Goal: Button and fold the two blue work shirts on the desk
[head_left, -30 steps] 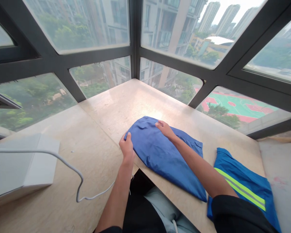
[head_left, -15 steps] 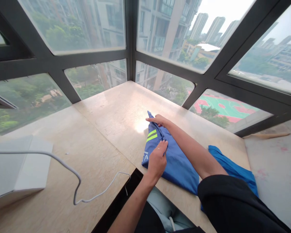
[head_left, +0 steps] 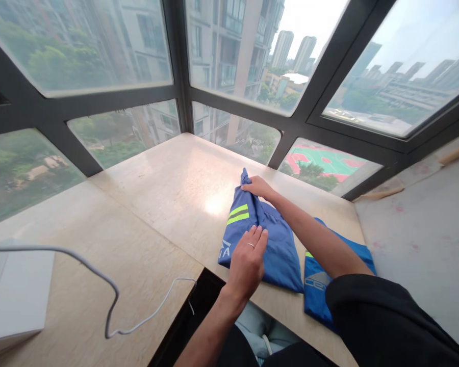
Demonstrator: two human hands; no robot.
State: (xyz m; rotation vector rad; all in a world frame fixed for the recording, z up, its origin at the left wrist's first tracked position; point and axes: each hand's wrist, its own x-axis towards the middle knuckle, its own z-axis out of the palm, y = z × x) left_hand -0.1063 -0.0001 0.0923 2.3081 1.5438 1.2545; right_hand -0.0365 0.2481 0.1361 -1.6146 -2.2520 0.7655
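Note:
A folded blue garment (head_left: 281, 250) lies in front of me, with two yellow-green stripes with grey between them and pale lettering along its left part. At its far end my right hand (head_left: 258, 186) pinches the cloth between thumb and fingers, and a pointed bit of fabric sticks up there. Lower down, my left hand (head_left: 248, 255), with a ring on one finger, lies flat on the garment with its fingers stretched out together. Its thumb is hidden. Beside my right forearm is a brighter blue folded garment (head_left: 317, 300) with grey lettering, partly covered by my arm.
Both garments lie on a pale wooden surface (head_left: 149, 188) beneath corner windows with dark frames (head_left: 181, 76). At left are a white box (head_left: 21, 295) and a grey-white cable (head_left: 112, 290). A dark gap (head_left: 199, 295) opens near my lap. A patterned wall (head_left: 416, 244) stands at right.
The view has turned right. My right hand has pulled the pinched cloth up and rightward, showing more of the striped part. My left fingers have flattened out on the fabric.

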